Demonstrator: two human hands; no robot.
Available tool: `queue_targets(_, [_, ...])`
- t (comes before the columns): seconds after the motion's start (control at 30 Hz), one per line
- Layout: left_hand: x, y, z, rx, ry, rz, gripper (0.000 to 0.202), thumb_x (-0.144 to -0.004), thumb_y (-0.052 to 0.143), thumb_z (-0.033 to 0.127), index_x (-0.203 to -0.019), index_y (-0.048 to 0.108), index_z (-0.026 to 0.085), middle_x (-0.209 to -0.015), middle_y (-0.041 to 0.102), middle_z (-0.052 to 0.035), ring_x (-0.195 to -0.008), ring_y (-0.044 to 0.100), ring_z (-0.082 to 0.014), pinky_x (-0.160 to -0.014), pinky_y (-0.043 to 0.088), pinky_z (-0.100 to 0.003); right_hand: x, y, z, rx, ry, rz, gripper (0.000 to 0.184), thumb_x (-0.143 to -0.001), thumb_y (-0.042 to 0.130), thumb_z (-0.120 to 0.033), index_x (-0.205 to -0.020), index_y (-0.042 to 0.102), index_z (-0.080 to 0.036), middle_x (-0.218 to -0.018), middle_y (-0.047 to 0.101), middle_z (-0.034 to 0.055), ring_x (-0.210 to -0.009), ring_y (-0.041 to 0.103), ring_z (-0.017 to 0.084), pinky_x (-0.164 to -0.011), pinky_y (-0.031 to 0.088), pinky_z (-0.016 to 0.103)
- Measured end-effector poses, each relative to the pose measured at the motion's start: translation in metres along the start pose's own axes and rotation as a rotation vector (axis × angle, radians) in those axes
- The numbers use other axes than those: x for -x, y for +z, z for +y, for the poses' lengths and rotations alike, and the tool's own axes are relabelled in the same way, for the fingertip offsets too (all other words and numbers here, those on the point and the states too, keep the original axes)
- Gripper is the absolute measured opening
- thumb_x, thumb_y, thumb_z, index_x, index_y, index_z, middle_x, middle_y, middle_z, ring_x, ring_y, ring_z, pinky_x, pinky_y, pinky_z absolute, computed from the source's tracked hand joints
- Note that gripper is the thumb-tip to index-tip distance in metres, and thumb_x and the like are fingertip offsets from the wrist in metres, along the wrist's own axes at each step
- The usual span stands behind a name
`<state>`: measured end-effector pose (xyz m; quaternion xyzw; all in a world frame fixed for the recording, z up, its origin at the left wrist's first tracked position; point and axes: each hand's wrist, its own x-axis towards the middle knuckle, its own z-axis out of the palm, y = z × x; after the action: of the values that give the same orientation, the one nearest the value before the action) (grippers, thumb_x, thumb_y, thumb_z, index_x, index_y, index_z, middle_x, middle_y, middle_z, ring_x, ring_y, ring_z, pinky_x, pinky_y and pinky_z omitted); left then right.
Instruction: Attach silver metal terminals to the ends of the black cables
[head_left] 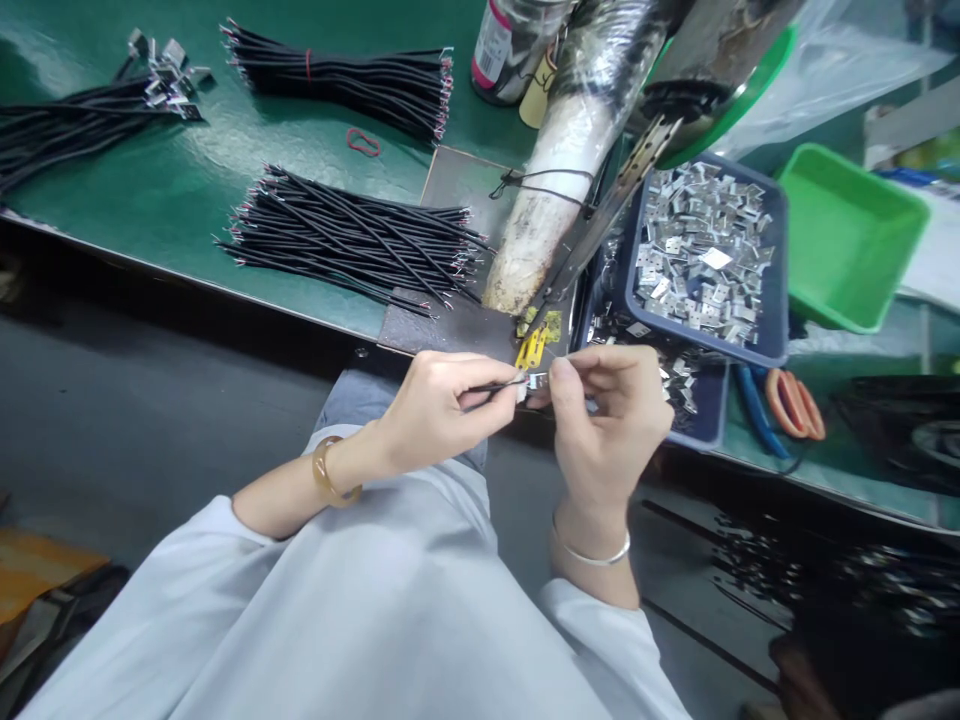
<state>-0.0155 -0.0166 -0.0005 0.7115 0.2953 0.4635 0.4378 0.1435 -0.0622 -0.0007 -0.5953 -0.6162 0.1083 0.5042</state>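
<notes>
My left hand [450, 405] is closed on a short black cable [491, 387], its end pointing right. Opposite it, my right hand [611, 405] pinches a small silvery metal bracket [538, 381] between thumb and fingers. Cable end and bracket meet between my fingertips; whether they are joined I cannot tell. Just beyond the fingers sits a yellow metal piece [531, 345] below a long-handled metal tool [600, 220]. Loose black cables [360, 235] with stripped ends lie on the bench to the upper left of my hands.
A blue-grey tray [780, 270] full of metal brackets stands at right, over another tray [709, 430]. Beside them are a green bin [855, 240] and orange-and-blue-handled tools [795, 405]. A tied cable bundle [337, 80], a red rubber band [363, 142] and cables with brackets [97, 115] lie farther back.
</notes>
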Motion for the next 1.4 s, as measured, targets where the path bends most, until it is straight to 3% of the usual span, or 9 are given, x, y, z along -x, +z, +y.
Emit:
queue_targets(0.07, [0.0,0.0,-0.002,0.05,-0.11,0.003,0.018,-0.085,0.06,0.014,-0.072,0.074,0.011,-0.052,0.044,0.0048,-0.05,0.032,-0.0046,-0.047,0.028,-0.018,0.005,0.004,0.002,0.092,-0.124,0.132,0.011,-0.089,0.069,-0.012,-0.093,0.063,-0.021,-0.09,0.073,-0.0011,-0.077,0.075,0.012,-0.062,0.058,0.02])
queue_targets(0.13, [-0.001,0.0,-0.003,0.126,-0.237,-0.008,0.02,-0.085,0.06,0.017,-0.071,0.074,0.011,-0.052,0.043,0.0046,-0.049,0.03,-0.0043,-0.045,0.026,-0.018,0.008,0.007,0.004,0.128,-0.215,0.161,0.014,-0.087,0.071,-0.01,-0.093,0.065,-0.021,-0.099,0.077,0.0022,-0.093,0.077,0.017,-0.069,0.061,0.023])
queue_targets(0.3, [-0.007,0.003,-0.005,0.196,-0.366,0.061,0.02,-0.08,0.061,0.022,-0.068,0.073,0.011,-0.052,0.048,0.0038,-0.047,0.03,-0.0037,-0.042,0.024,-0.017,0.009,0.012,0.005,0.161,-0.223,0.129,0.014,-0.086,0.072,-0.009,-0.092,0.066,-0.021,-0.098,0.079,0.0028,-0.089,0.078,0.016,-0.071,0.062,0.023])
queue_targets(0.47, [-0.01,0.007,-0.008,0.017,-0.303,0.136,0.018,-0.079,0.06,0.019,-0.074,0.076,0.012,-0.064,0.066,0.0002,-0.056,0.048,-0.0059,-0.048,0.036,-0.014,0.005,0.017,0.004,0.278,-0.315,0.151,0.017,-0.084,0.074,-0.007,-0.09,0.065,-0.02,-0.099,0.08,0.003,-0.089,0.078,0.015,-0.075,0.062,0.021])
queue_targets(0.67, [-0.015,0.008,-0.009,-0.134,-0.159,0.171,0.016,-0.081,0.061,0.014,-0.076,0.076,0.013,-0.069,0.073,-0.0014,-0.059,0.057,-0.0068,-0.048,0.039,-0.013,0.001,0.02,0.007,0.195,-0.257,0.151,0.016,-0.084,0.072,-0.008,-0.088,0.064,-0.021,-0.101,0.08,0.0036,-0.091,0.078,0.017,-0.074,0.063,0.024])
queue_targets(0.97, [-0.018,0.008,-0.006,-0.25,0.006,0.201,0.014,-0.083,0.061,0.011,-0.076,0.073,0.011,-0.066,0.071,-0.0016,-0.058,0.059,-0.0065,-0.05,0.043,-0.013,-0.004,0.016,0.001,0.209,-0.297,0.159,0.02,-0.081,0.075,-0.005,-0.09,0.067,-0.021,-0.101,0.08,0.0039,-0.092,0.078,0.019,-0.077,0.064,0.027])
queue_targets(1.23, [-0.013,0.005,-0.007,-0.309,-0.026,0.123,0.016,-0.083,0.06,0.01,-0.074,0.074,0.011,-0.064,0.07,-0.0019,-0.055,0.056,-0.0072,-0.052,0.044,-0.016,0.001,0.011,0.004,0.279,-0.359,0.075,0.02,-0.085,0.072,-0.007,-0.085,0.059,-0.022,-0.104,0.08,0.0042,-0.082,0.079,0.016,-0.07,0.065,0.024])
queue_targets(1.4, [-0.014,0.005,-0.008,-0.285,-0.035,0.128,0.015,-0.083,0.06,0.01,-0.076,0.074,0.011,-0.067,0.072,-0.0025,-0.058,0.058,-0.0076,-0.053,0.045,-0.015,-0.002,0.012,0.004,0.287,-0.336,0.079,0.017,-0.087,0.07,-0.009,-0.088,0.06,-0.023,-0.101,0.08,0.0036,-0.089,0.079,0.018,-0.071,0.065,0.026])
